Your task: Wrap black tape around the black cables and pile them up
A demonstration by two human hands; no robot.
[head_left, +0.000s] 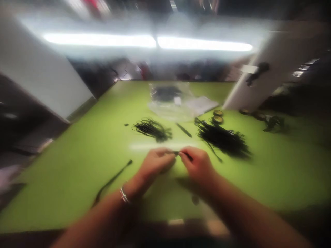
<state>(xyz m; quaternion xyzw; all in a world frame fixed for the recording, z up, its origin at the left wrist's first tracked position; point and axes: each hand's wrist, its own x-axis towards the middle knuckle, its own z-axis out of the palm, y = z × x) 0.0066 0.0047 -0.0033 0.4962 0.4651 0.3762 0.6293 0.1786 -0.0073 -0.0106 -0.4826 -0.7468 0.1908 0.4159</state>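
Note:
Close together above the green table (77,165), my left hand (156,162) and my right hand (198,162) each pinch a thin black cable (176,152). Only a short dark length shows between the fingertips; the rest is hidden by my fingers. Beyond my left hand lies a small looped bundle of black cables (151,129). A larger bundle of black cables (223,139) sits beyond my right hand, one strand trailing toward me. Between the bundles rests a slim black tool (183,130), its kind too blurred to tell. A single black cable (111,180) lies left of my left wrist.
Two tape rolls (218,119) stand beside the large bundle. At the back are a clear plastic bag (168,108) with dark contents and a pale sheet (203,105). Grey panels (49,65) flank the table, and a lit tube (103,40) hangs above. A dark tangled item (274,123) lies far right.

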